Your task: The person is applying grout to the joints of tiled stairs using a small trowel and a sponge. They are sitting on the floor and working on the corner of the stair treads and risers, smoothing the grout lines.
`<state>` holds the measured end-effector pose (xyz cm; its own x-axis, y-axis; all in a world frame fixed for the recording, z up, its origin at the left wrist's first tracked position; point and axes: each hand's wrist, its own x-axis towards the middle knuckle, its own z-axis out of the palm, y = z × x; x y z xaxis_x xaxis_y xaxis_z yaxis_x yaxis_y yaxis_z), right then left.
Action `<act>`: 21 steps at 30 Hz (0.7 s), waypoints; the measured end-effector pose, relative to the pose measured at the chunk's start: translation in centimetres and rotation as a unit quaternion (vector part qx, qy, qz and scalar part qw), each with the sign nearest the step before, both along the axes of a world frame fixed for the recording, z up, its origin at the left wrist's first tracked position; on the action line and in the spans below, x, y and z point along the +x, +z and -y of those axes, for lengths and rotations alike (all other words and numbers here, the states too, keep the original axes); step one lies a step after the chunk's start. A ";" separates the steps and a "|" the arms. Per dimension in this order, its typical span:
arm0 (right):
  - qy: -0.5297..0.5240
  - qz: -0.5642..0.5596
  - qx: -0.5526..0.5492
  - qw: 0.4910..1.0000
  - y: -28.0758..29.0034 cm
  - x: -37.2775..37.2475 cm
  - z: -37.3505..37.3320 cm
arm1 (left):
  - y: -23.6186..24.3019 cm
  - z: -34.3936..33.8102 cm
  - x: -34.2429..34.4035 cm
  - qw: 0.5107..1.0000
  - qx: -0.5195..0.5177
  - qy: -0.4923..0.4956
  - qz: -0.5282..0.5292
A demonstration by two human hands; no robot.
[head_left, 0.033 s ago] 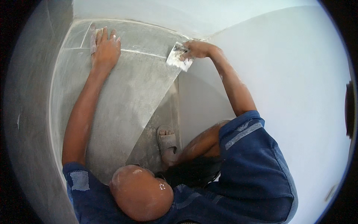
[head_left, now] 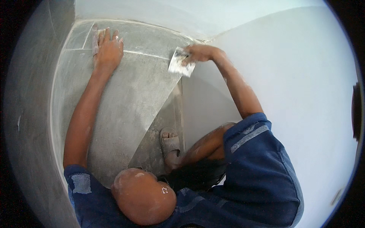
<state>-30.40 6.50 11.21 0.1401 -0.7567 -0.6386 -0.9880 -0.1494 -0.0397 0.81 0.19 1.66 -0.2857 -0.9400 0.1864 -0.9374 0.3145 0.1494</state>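
My right hand point(head_left: 197, 54) grips a white, flat rectangular scraper point(head_left: 178, 69) smeared with dark marks. The scraper is at the right end of a white joint line point(head_left: 146, 55), close to the corner where grey tile meets the white wall. My left hand point(head_left: 108, 51) lies palm down on the grey tiled surface point(head_left: 121, 87), fingers stretched out. Something pale point(head_left: 101, 32) shows among its fingers; I cannot make out what it is. White dust covers parts of both hands.
White walls point(head_left: 273, 76) rise at the back and right; a dark grey wall point(head_left: 30, 95) stands at the left. A diagonal edge point(head_left: 156, 116) borders darker floor, where my sandalled foot point(head_left: 170, 142) rests. My bare knee point(head_left: 146, 199) is bent in front.
My right hand and the scraper have shifted slightly left and toward me. My left hand stays in the same place.
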 end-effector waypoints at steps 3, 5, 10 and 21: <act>-0.019 -0.018 0.027 0.999 2.1 3.6 0.1 | -0.7 0.5 0.3 1.000 -0.007 0.003 -0.004; -0.071 -0.060 0.002 0.996 3.2 3.9 1.6 | -0.9 0.5 0.3 1.000 -0.004 0.006 -0.010; 0.055 -0.021 0.002 0.998 2.9 5.6 0.3 | -0.4 0.2 0.0 1.000 0.005 0.017 0.020; 0.109 -0.079 0.041 0.990 2.8 8.7 0.6 | 0.2 0.1 0.3 0.999 0.028 0.013 0.009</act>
<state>-21.72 5.89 13.96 0.1888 -0.6645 -0.7230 -0.9273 -0.3630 0.0914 1.08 0.06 1.89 -0.2645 -0.9558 0.1285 -0.9476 0.2823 0.1494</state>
